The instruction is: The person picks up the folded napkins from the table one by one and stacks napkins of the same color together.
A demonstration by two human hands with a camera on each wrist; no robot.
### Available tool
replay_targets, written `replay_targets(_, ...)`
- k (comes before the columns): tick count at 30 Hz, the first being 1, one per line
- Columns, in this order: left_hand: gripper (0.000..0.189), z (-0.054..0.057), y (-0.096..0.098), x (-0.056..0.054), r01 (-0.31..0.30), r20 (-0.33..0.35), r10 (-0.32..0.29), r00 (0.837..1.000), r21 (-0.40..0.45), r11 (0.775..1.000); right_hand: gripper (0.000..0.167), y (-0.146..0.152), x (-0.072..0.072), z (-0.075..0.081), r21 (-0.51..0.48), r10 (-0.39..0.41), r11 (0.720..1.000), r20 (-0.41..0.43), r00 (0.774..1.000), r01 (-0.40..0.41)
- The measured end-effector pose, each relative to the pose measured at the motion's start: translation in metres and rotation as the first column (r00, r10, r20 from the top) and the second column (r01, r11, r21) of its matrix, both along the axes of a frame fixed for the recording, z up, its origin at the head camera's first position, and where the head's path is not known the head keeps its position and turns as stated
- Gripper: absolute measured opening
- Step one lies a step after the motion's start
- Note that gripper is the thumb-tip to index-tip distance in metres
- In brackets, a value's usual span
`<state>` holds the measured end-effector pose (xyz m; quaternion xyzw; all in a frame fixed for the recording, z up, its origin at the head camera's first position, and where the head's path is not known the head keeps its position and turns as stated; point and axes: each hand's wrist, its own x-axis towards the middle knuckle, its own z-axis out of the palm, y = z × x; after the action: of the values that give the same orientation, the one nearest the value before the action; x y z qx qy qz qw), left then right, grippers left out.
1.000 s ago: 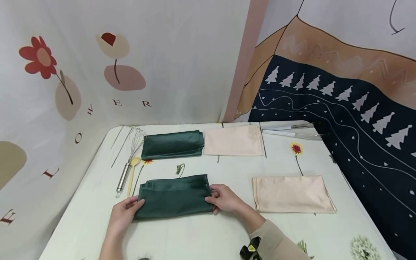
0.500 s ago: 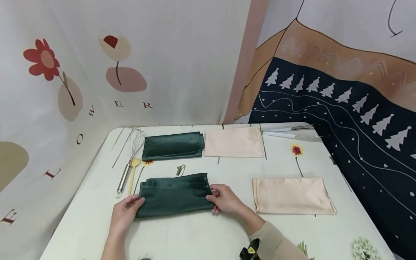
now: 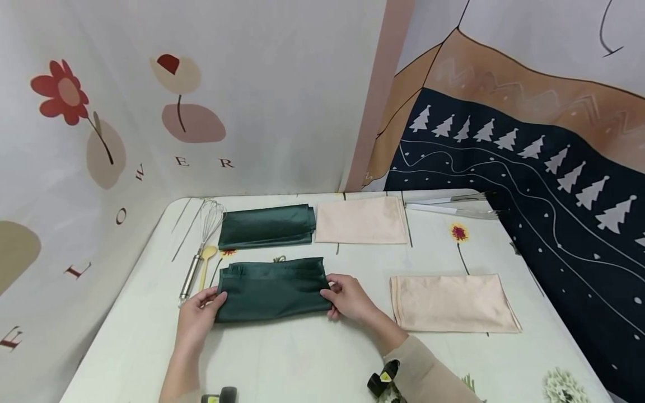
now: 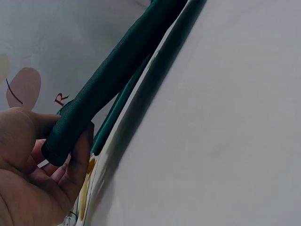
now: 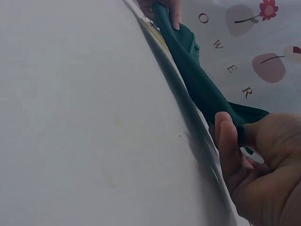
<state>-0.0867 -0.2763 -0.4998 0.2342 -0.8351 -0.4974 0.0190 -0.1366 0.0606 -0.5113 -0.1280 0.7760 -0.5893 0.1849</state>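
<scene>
A folded dark green cloth (image 3: 274,291) is stretched between my two hands just above the white table. My left hand (image 3: 197,316) pinches its left end, thumb on top and fingers beneath. At the opposite end my right hand (image 3: 350,299) pinches the cloth in the same way. Both wrist views show the fabric's rounded front fold, with a dark shadow on the table under it. Behind it lies a second folded green cloth (image 3: 267,226), side by side with a folded pale peach cloth (image 3: 360,220).
Another folded peach cloth (image 3: 453,303) lies to the right. At the left are a whisk (image 3: 194,268) and a yellow spoon (image 3: 206,263). Long metal utensils with white handles (image 3: 438,207) lie at the back right. Printed fabric hangs behind the table (image 3: 282,369).
Both hands have carried the green cloth a little away from me, toward the back row. It now partly covers the printed green stem behind it.
</scene>
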Motion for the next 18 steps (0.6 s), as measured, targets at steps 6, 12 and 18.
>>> replay_targets(6, 0.040, 0.006, 0.001, -0.010, 0.009, 0.004, -0.009, 1.000, 0.004, 1.000, 0.034, -0.001, -0.008, 0.001, -0.009, -0.019, 1.000, -0.013, 1.000, 0.019)
replay_targets(12, 0.036, 0.010, 0.005, -0.022, 0.003, -0.033, -0.003, 0.999, -0.013, 1.000, 0.032, 0.000, -0.017, 0.002, -0.007, -0.053, 0.999, -0.016, 0.998, 0.053)
replay_targets(18, 0.036, 0.015, 0.008, -0.033, -0.005, -0.045, 0.004, 0.999, -0.021, 1.000, 0.031, 0.000, -0.025, 0.004, -0.016, -0.064, 0.998, -0.028, 0.998, 0.064)
